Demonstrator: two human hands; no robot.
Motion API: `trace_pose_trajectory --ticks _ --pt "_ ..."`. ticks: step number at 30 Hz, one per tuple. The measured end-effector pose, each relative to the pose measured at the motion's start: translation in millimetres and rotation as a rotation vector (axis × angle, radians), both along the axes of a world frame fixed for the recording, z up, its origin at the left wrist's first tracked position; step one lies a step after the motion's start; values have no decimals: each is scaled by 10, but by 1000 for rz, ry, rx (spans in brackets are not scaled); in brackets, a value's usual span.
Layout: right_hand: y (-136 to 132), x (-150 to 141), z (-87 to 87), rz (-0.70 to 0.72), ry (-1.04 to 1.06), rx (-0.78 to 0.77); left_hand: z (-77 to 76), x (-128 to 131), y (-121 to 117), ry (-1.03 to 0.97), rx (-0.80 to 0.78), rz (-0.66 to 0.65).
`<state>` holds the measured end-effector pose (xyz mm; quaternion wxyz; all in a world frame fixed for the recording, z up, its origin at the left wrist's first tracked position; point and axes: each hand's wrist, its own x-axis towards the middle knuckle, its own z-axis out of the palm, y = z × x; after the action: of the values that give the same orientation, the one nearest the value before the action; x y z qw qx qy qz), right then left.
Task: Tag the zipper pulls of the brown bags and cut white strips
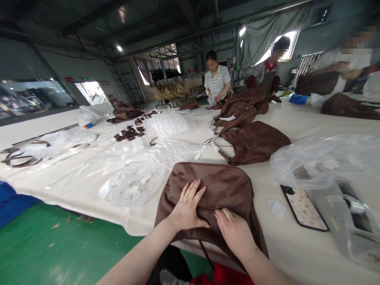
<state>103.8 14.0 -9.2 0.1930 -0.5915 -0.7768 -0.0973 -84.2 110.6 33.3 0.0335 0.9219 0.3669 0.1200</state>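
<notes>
A brown leather bag [221, 184] lies flat at the near edge of the white table [267, 130]. My left hand [188, 206] rests on top of it, fingers stretched out and pressed flat. My right hand [234, 229] sits just to the right, fingers curled down against the bag near a seam or zip line. What those fingers pinch, if anything, is hidden.
More brown bags [252, 142] lie behind, with a further heap [242, 105]. Clear plastic wrappers [142, 174] spread to the left, a plastic bag [323, 158] to the right. A phone [304, 208] lies face down at right. Three people work at the far end.
</notes>
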Motion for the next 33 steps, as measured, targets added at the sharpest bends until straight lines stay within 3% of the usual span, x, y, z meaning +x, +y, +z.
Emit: trace_pose_trajectory --ticks 5,15,24,29,31,33 --pt "139 -1 156 122 -281 1 -41 -35 71 -32 -38 -37" --pt "286 201 378 354 -435 -88 -118 -191 251 -27 -87 -147" --pt "302 473 327 447 -465 -79 -191 -462 372 -2 -116 -118" --pt "193 709 157 418 -317 -29 -145 -963 159 -105 -140 34" --pt "11 759 106 376 -249 6 -167 -1200 -1 -278 -86 261" --pt "-250 705 95 296 -181 -14 -221 -1378 -151 -475 -48 595"
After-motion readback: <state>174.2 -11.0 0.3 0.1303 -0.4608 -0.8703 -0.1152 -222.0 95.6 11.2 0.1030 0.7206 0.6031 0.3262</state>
